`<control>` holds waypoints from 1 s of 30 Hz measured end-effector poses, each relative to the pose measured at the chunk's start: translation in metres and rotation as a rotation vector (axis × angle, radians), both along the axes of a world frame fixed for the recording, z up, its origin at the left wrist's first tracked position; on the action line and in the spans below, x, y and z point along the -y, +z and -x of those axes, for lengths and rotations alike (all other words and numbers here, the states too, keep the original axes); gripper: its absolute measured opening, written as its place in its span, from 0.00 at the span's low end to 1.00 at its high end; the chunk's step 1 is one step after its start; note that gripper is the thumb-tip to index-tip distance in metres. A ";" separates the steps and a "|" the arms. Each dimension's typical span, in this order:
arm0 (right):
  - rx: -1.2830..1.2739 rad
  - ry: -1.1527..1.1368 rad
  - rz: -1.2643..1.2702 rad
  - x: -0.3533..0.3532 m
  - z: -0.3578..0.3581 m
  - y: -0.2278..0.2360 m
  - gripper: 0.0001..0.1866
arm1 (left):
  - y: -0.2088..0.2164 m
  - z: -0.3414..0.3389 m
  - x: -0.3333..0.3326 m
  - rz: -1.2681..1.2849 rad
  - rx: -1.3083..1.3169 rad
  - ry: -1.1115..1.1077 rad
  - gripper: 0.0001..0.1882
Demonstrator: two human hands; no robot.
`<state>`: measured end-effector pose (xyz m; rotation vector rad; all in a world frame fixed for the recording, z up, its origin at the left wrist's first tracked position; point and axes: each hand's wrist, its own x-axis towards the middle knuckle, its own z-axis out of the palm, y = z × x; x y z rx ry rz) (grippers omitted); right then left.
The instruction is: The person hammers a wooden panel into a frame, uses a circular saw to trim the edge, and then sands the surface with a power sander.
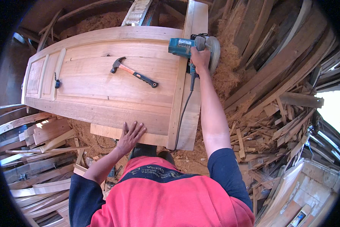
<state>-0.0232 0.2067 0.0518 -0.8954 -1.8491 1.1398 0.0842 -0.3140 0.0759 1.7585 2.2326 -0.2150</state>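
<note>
A large paneled wooden door (pixel 139 100) lies flat before me. Across its right end runs a straight wooden strip (pixel 178 92) beside a pale thin board (pixel 190 123). At the far right, my right hand (pixel 201 59) is wrapped round the handle of a teal circular saw (pixel 182 46), which rests by that strip; its blade is hidden. My left hand (pixel 130 138) lies flat on the door's near edge, fingers spread, holding nothing. Between them, on the door, is a claw hammer (pixel 134 73) with an orange and black handle. A small black object (pixel 57 81) sits toward the left end.
The saw's black cord (pixel 184 108) trails toward me over the board. Long planks (pixel 268 83) lean at the right above scrap wood (pixel 249 140). Stacked timber (pixel 45 170) fills the left. Sawdust (pixel 230 72) covers the ground beyond the saw.
</note>
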 end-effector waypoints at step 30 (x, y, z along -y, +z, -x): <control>0.025 0.123 0.187 -0.018 0.030 0.060 0.15 | -0.003 0.002 -0.002 0.039 0.054 0.021 0.41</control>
